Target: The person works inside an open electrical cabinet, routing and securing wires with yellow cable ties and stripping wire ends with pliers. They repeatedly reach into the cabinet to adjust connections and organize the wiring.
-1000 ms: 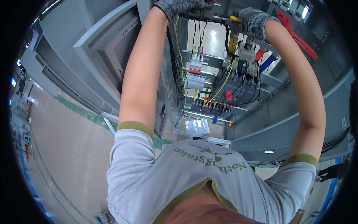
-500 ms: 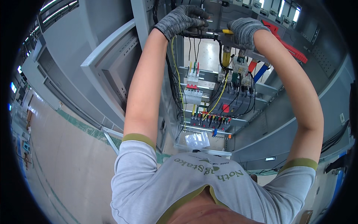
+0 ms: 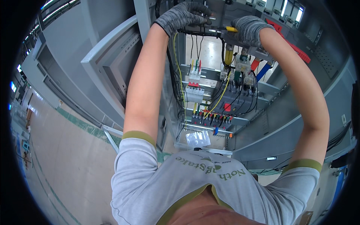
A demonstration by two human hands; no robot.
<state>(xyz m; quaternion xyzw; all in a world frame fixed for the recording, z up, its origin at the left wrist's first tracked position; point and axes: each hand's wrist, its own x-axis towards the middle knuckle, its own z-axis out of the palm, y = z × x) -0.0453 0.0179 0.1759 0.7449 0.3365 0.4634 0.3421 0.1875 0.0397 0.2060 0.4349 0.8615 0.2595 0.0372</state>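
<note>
Both my hands wear grey knit gloves with darker fingers and reach up into an electrical cabinet. My right hand [image 3: 248, 30] is closed round a screwdriver [image 3: 231, 29] with a yellow handle; its thin shaft points left toward the other hand. My left hand [image 3: 184, 15] is to the left, fingers stretched to the right and apart, the tips close to thin wires and the shaft's end. Whether the fingertips touch a wire is too small to tell. Just below runs a black wire bundle [image 3: 200, 34], with several thin dark wires hanging down.
Lower in the cabinet are a white breaker [image 3: 195, 94], a dark grey breaker [image 3: 237, 102] and a terminal row [image 3: 212, 120]. A yellow wire [image 3: 224, 94] crosses them. A clear plastic bag [image 3: 198, 138] lies at the bottom. An open cabinet door [image 3: 108, 60] stands left; a red bar [image 3: 296, 51] slants at right.
My right hand and the screwdriver have shifted slightly to the right. The left hand has moved up a little, and its fingers have shifted slightly.
</note>
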